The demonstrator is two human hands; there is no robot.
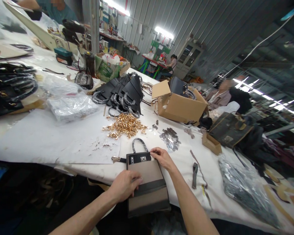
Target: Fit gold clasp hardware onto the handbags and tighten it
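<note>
The left hand (127, 185) lies half curled over the bag's (149, 173) front, apparently steadying it; whether it grips cannot be told. The right hand (163, 158) pinches narrowly at the top right corner, probably keeping that edge in place. The bag lies at lower centre, overhanging the desk (183, 166). Beyond, gold fittings (126, 125) and silver plates (170, 137) seem heaped for easy reach.

Bag (147, 173): brown and black, at the table's (88, 166) front edge, handle (139, 140) pointing away
Left hand (127, 185): on the bag's left side
Right hand (163, 158): fingertips at the bag's top right corner
Gold pieces (127, 125): just beyond the bag (a loose, spilling pile)
Metal plates (171, 138): beyond the bag, rightward
Box (178, 107): farther beyond the bag, open
</note>
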